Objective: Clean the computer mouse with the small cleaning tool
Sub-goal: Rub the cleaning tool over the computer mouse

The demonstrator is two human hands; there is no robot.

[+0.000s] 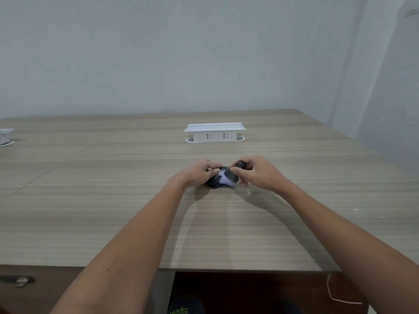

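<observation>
A dark computer mouse [214,182] with a pale lavender patch rests on the wooden table [113,200], a little past the middle. My left hand [199,173] grips its left side and holds it down. My right hand [254,173] pinches a small dark cleaning tool [233,175], whose flat end lies against the top right of the mouse. A round black end of the tool [240,164] sticks up above my right fingers. My fingers hide much of the mouse and the tool's middle.
A white pop-up power socket box [215,132] stands on the table behind my hands. A pale object [5,135] lies at the far left edge. The near table edge runs below my forearms, and a white cord [335,295] hangs under it at right.
</observation>
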